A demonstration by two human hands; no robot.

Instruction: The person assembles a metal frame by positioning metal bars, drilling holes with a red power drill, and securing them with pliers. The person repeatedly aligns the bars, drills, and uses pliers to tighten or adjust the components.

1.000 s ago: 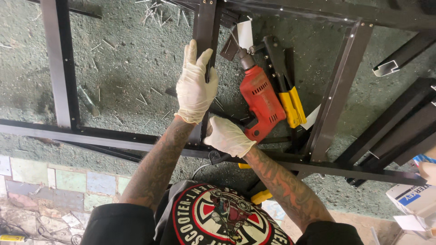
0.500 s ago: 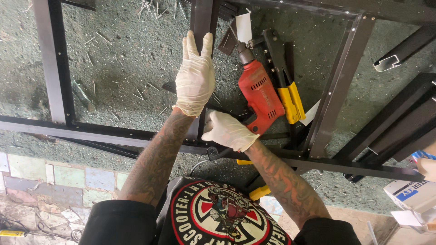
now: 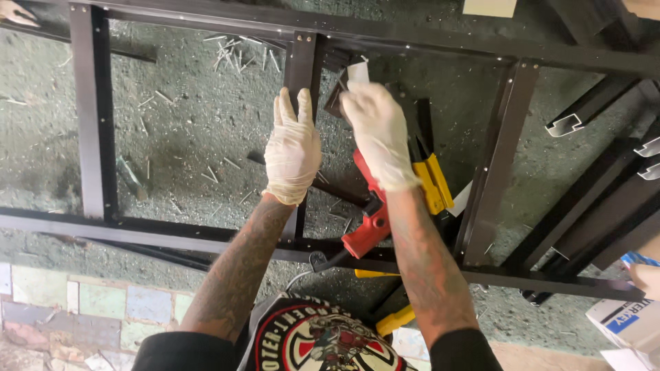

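Observation:
A dark metal frame (image 3: 93, 124) of flat bars lies on the rough grey floor. My left hand (image 3: 292, 148), in a pale glove, lies flat with fingers together on the frame's middle upright bar (image 3: 302, 65). My right hand (image 3: 378, 134), also gloved, reaches out over a red power drill (image 3: 368, 230) that lies on the floor inside the frame. Its fingertips are at a small white piece (image 3: 357, 72) near the top of that upright. Whether the fingers grip the piece is hidden.
Yellow-handled clamps (image 3: 433, 182) lie beside the drill. Loose screws (image 3: 240, 51) are scattered on the floor near the top bar. More dark metal profiles (image 3: 598, 199) lie at the right, and a white and blue carton (image 3: 629, 319) sits at the lower right. Tiles (image 3: 82, 306) run along the lower left.
My right hand has left the lower crossbar and moved up over the drill to the white piece. My left hand stays on the upright bar.

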